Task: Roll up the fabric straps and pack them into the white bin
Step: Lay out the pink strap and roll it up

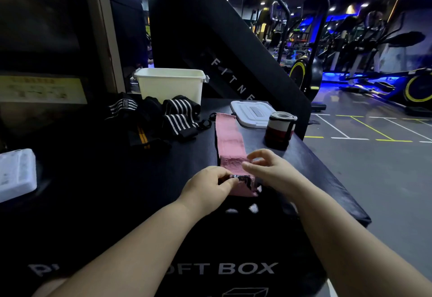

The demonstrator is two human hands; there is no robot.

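A pink fabric strap (229, 139) lies stretched out along the black soft box (105, 180), its far end near the lid. My left hand (208, 188) pinches the strap's near end, which is folded over with a dark patch showing. My right hand (268, 168) holds the same fold from the right, fingers curled over the pink fabric. A rolled red, white and black strap (280, 128) stands upright at the right. Several black straps with white stripes (170, 116) lie in a heap in front of the white bin (170, 84), which stands open at the back.
The bin's white lid (251, 112) lies flat right of the bin. A white plastic box (16, 174) sits at the left edge. The soft box's right edge drops to the gym floor. Exercise machines (350, 51) stand behind and to the right.
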